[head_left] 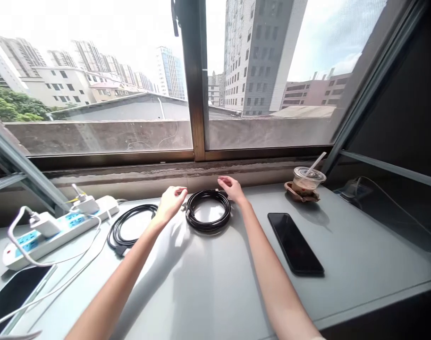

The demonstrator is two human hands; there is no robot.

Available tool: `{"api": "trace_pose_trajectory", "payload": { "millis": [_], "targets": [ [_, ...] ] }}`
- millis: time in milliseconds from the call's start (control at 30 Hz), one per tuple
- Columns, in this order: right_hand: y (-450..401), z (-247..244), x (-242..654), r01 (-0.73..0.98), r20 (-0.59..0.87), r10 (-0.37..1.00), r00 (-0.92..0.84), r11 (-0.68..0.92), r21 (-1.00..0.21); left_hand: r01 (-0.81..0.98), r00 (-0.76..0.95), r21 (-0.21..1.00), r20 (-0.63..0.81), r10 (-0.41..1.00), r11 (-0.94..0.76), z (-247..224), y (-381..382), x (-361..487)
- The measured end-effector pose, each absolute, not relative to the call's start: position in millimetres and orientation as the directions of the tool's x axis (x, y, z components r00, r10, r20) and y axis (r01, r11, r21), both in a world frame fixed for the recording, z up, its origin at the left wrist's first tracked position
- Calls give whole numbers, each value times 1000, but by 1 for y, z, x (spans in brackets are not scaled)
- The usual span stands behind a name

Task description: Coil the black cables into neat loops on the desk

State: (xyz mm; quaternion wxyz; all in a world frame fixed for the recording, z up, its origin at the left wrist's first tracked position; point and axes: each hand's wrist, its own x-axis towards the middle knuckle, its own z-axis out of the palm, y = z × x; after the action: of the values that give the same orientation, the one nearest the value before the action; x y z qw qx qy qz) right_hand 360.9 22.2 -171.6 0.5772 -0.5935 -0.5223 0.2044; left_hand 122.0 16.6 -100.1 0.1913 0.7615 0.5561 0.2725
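A coiled black cable lies on the grey table in the middle of the view. My left hand is just left of this coil, thumb and fingers slightly apart, with nothing between them. At the coil's upper right is my right hand, its fingers bent and parted, holding nothing; whether it touches the cable is unclear. A second black cable coil rests to the left, partly hidden behind my left hand and forearm.
On the left are a white power strip with plugs and white cords, and a phone. A black phone and a lidded cup in a brown holder stand right. Behind is a window frame.
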Motion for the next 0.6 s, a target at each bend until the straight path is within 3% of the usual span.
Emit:
{"api": "trace_pose_trajectory", "payload": {
  "millis": [200,400,600],
  "targets": [
    [18,-205,380,255,216,808,549,85,-963,924,120,368,-12,993,-108,-65,23,82],
    [17,-217,382,293,203,796,571,34,-956,984,102,173,-303,947,-51,-72,21,66],
    [13,-216,381,370,225,795,563,1,-929,977,189,149,-293,937,-151,-95,27,67]
  ]
}}
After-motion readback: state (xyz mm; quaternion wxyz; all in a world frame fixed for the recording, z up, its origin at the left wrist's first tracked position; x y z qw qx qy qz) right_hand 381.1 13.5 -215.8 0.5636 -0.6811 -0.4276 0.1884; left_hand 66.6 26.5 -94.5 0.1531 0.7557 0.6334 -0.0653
